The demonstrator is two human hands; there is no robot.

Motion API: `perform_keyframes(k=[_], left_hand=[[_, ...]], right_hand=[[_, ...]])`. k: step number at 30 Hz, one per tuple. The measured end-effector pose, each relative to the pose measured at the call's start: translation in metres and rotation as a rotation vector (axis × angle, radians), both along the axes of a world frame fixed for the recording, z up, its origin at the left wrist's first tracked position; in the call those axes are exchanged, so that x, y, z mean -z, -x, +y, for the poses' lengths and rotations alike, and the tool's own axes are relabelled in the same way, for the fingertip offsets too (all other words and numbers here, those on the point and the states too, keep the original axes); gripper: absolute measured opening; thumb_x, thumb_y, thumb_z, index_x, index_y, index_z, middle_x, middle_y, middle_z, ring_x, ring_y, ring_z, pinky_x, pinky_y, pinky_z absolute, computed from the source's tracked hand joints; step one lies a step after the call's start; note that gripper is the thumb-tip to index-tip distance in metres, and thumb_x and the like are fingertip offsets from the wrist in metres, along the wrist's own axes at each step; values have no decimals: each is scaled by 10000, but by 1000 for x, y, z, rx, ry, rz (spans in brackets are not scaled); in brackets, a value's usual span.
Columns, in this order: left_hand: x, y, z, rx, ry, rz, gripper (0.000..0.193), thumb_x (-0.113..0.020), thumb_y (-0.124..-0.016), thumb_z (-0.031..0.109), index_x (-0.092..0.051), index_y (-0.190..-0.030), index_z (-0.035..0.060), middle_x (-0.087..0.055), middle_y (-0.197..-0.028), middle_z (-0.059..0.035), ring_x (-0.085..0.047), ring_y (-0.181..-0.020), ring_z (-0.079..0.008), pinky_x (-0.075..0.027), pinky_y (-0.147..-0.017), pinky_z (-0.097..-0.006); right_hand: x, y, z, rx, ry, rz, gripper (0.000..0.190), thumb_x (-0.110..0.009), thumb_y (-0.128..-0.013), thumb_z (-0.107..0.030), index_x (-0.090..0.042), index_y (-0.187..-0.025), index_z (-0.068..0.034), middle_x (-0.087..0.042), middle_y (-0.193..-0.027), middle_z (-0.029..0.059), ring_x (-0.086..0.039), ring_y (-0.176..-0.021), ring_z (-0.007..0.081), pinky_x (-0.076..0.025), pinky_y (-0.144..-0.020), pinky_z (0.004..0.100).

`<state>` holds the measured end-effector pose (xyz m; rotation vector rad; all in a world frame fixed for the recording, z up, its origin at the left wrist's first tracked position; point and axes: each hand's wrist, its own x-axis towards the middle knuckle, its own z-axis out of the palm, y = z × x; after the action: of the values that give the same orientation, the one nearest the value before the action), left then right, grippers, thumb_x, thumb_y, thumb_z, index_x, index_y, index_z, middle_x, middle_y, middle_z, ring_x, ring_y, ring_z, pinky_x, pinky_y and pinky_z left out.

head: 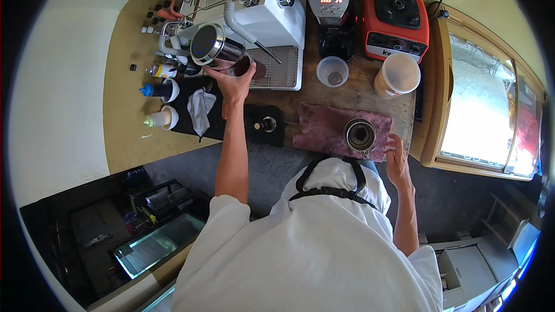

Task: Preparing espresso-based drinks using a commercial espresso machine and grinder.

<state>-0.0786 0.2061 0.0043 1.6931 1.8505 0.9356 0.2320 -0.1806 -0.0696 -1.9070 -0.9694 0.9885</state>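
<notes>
My left hand (pixel 234 84) reaches up to the white espresso machine (pixel 269 21). Its fingers are around a cup (pixel 256 68) with dark reddish-brown contents, beneath the machine's chrome group head (pixel 212 47) and above the drip tray. The group head hides part of the cup. On a purple cloth (pixel 323 125) at the counter's front edge stands a round metal vessel (pixel 360 135) with a dark interior. Just right of that vessel, my right hand (pixel 396 160) hovers by the cloth's edge, fingers apart and holding nothing.
A steam wand (pixel 271 52) slants over the drip tray. Behind the cloth are a coffee grinder (pixel 329 4), a clear plastic cup (pixel 332 71), a red blender base (pixel 394 21) and a plastic tub (pixel 396 76). Squeeze bottles (pixel 160 90) and a grey rag (pixel 201 110) lie left.
</notes>
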Motion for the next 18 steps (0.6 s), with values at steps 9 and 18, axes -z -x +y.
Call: perform_keyframes(k=[9, 18], left_hand=[[18, 2, 11, 134, -203, -150, 1457, -943, -684, 124, 253, -1505, -9, -256, -1534, -295, -390, -1386, -313, -333, -1187, -402], [19, -8, 8, 224, -317, -312, 1433, -944, -677, 117, 213, -1518, 25, -247, -1524, -284, -372, -1391, -329, -326, -1201, -443]], right_hand=[[3, 9, -1, -9, 29, 5, 498, -427, -959, -52, -387, -1455, -79, -612, -1176, 189, -644, -991, 284, -518, -888, 399], [7, 11, -2, -37, 39, -36, 495, -423, -964, -57, -379, -1456, -74, -611, -1209, 200, -643, -1062, 293, -512, -921, 400]])
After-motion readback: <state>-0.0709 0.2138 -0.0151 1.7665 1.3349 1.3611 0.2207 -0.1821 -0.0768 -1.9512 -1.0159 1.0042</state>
